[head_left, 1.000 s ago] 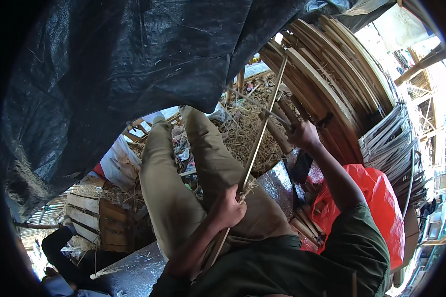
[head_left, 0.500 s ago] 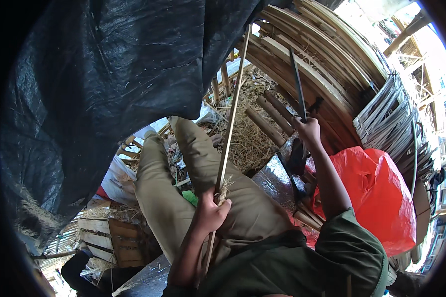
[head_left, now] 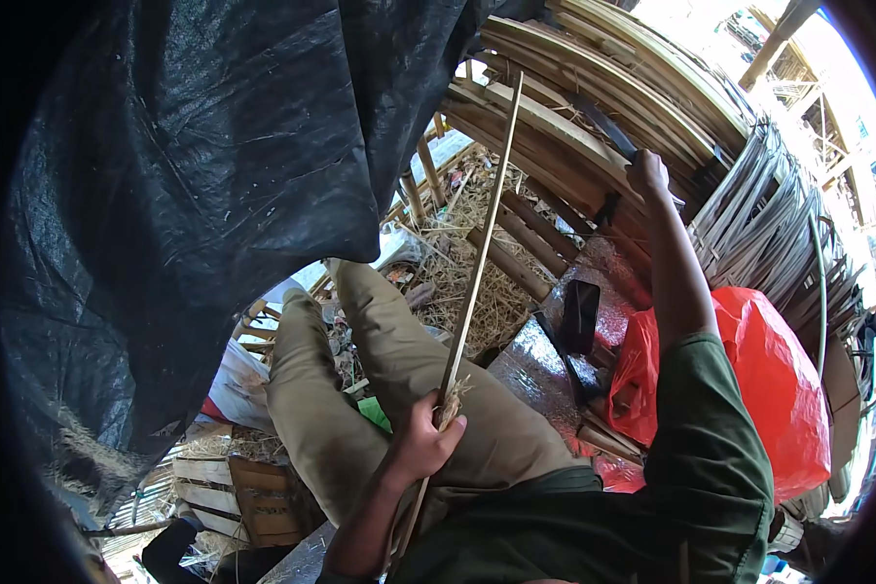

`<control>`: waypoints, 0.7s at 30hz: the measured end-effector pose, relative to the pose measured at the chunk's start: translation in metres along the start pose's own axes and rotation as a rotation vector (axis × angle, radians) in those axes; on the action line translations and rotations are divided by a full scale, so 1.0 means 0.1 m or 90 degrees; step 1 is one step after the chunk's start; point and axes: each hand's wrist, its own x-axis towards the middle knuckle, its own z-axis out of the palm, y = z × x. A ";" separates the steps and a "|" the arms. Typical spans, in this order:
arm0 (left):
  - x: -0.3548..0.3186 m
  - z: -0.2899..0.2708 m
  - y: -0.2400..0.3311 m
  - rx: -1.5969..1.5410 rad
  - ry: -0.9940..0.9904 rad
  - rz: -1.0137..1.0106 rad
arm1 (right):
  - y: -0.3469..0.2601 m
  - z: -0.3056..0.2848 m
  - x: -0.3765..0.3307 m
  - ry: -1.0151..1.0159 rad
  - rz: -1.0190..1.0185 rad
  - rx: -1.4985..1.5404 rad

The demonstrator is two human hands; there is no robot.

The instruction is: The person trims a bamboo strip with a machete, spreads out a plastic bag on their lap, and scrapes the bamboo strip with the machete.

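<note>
My left hand [head_left: 426, 440] is closed around a long thin bamboo strip [head_left: 483, 248], which slants across my thighs and reaches up in front of me. Beside those fingers, a tuft of pale fibres [head_left: 453, 399] sticks out along the strip. Out to the far right, my right hand [head_left: 649, 175] is closed on the handle of a long dark-bladed knife [head_left: 605, 127]. Its blade points up and left, over a stack of wooden slats [head_left: 594, 68], and is apart from the strip. My fingers hide most of the handle.
A dark tarp [head_left: 214, 146] hangs at the left. At the right are a red plastic bag [head_left: 774, 389] and a bundle of grey strips [head_left: 754, 200]. A black phone-like slab [head_left: 580, 316] lies on silvery sheeting [head_left: 535, 365]. Straw [head_left: 477, 302] covers ground ahead; a slatted crate [head_left: 253, 501] stands lower left.
My right hand has moved up and right with the knife, whose blade now tilts further left. The strip's far end has swung right and lower in view; my left hand keeps its hold.
</note>
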 end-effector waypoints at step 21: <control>-0.05 -0.17 0.44 -0.010 -0.050 -0.032 | 1.25 -3.14 -2.96 -0.416 0.276 -0.442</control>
